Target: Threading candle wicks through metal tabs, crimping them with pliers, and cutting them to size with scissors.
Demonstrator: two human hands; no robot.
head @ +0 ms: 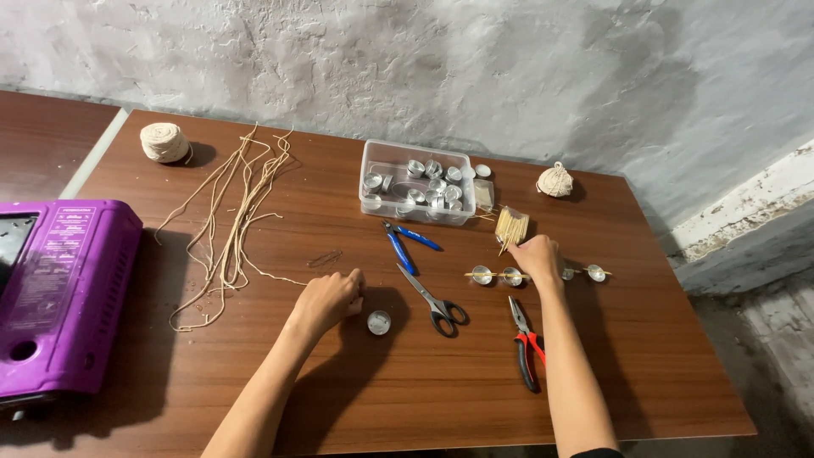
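**Two hands among small metal cups on a wooden bench**

The left hand (329,298) rests curled on the bench (407,382), fingers bent inward; whether it grips anything cannot be told. A small metal cup (379,321) sits just beside it. The right hand (536,257) reaches to a bundle of wooden sticks (511,226), fingers closed, possibly pinching one. Scissors (434,299) lie between the hands, red-handled pliers (526,341) nearer the person, and a clear tub of cups (415,181) farther back.
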